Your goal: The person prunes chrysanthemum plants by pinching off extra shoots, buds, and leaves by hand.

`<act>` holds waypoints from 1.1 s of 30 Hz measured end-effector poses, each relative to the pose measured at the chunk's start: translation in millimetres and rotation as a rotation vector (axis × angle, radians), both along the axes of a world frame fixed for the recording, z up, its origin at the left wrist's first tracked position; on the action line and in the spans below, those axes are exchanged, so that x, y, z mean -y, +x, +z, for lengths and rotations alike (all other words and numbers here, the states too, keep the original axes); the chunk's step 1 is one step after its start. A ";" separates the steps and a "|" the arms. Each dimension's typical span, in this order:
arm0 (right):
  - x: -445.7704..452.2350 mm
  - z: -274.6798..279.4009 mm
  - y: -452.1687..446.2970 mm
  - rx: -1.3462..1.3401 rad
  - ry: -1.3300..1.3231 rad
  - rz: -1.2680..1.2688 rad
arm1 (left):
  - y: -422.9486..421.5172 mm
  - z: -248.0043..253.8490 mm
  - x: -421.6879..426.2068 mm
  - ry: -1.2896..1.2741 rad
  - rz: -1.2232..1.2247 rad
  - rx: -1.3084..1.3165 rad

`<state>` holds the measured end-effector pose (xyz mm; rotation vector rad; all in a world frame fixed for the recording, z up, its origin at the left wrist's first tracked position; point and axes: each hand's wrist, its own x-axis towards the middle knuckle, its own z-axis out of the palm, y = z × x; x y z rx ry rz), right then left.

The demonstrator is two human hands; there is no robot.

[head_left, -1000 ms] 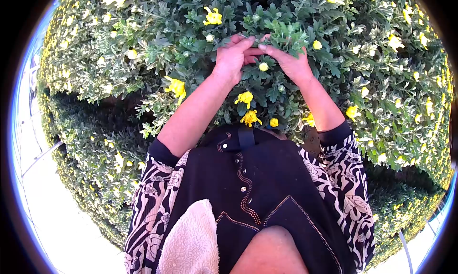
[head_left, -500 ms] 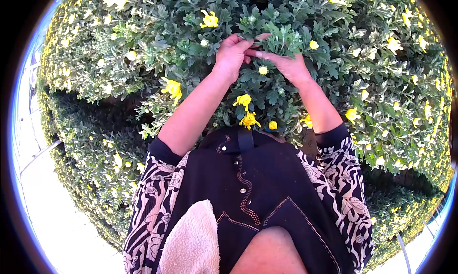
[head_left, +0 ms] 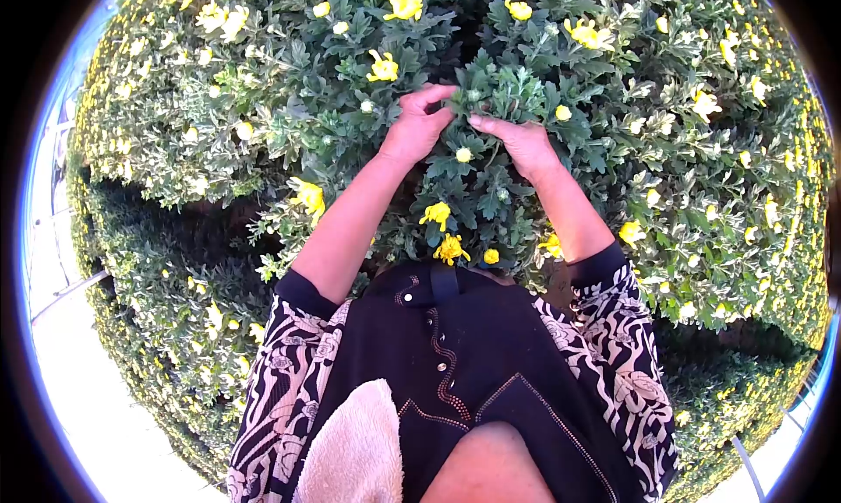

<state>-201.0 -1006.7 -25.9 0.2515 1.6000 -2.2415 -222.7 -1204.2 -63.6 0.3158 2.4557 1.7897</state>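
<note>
Yellow-flowered chrysanthemum plants surround both hands. My left hand [head_left: 415, 132] has its thumb and index finger curled towards each other beside a leafy shoot; whatever lies at their tips is too small to make out. From the other side, my right hand [head_left: 520, 144] grips the leafy chrysanthemum shoot [head_left: 517, 91], thumb in front and the other fingers hidden behind leaves. A small green bud [head_left: 474, 95] shows between the hands. Just below them stands a pale yellow bud [head_left: 463, 154]. An open yellow bloom [head_left: 383, 67] is up and left of my left hand.
Two yellow blooms [head_left: 450, 249] hang close to my dark top [head_left: 491, 328]. Dense flowering rows spread on both sides, with a dark gap [head_left: 193, 227] at left and another [head_left: 736, 341] at right. A pale towel [head_left: 355, 450] lies over my front.
My hands have drawn apart; they were almost touching at the shoot. The left moved slightly left and down, the right slightly down. The view has shifted a little over the plants.
</note>
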 end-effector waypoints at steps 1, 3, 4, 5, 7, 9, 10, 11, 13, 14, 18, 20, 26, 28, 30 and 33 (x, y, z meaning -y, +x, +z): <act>-1.9 -1.4 -1.8 0.044 0.024 0.060 | -1.9 0.5 -3.1 -0.056 0.043 -0.015; -1.9 -5.9 -2.9 0.009 -0.060 0.039 | -4.0 0.8 -5.9 -0.033 0.059 -0.109; -2.1 -8.0 -3.8 -0.026 -0.104 0.018 | -2.8 4.6 -7.8 -0.014 0.074 -0.188; -4.2 -12.2 -5.9 -0.031 -0.103 0.015 | 1.4 10.1 -8.9 0.157 0.077 0.160; -11.4 -17.1 -13.3 0.093 -0.393 0.046 | 10.1 9.8 -13.9 0.302 0.139 0.254; -8.6 -4.9 -11.1 0.057 -0.235 0.111 | 13.3 9.5 -17.8 0.441 0.263 0.376; -6.0 1.5 -8.0 -0.019 -0.076 0.147 | 12.9 8.6 -19.0 0.444 0.257 0.367; -5.2 -3.2 -5.0 0.016 0.020 0.227 | 13.1 8.0 -18.6 0.561 0.278 0.521; -0.8 -4.4 -0.1 -0.130 0.217 0.275 | 12.5 -2.4 -18.9 0.668 0.323 0.691; 1.1 -3.4 0.6 -0.220 0.232 0.308 | 9.7 -16.7 -14.6 0.669 0.324 0.689; -4.5 -12.8 6.0 -0.004 0.244 0.300 | 0.5 -43.6 -8.1 0.478 0.486 0.759; -13.6 -10.9 9.8 -0.006 0.230 0.419 | -3.4 -28.1 -7.4 0.467 0.601 0.838; -6.4 5.2 31.3 -0.341 0.124 0.158 | 9.9 -3.9 -6.8 0.582 0.535 0.607; -13.3 20.5 42.4 -0.343 0.115 0.100 | 26.3 33.1 -4.5 0.545 0.440 0.582; -24.5 63.2 63.6 -0.282 0.203 0.142 | 39.2 67.3 3.2 0.664 0.327 0.497; -41.8 99.9 104.3 -0.284 0.230 0.132 | 58.4 129.5 19.0 0.629 0.234 0.360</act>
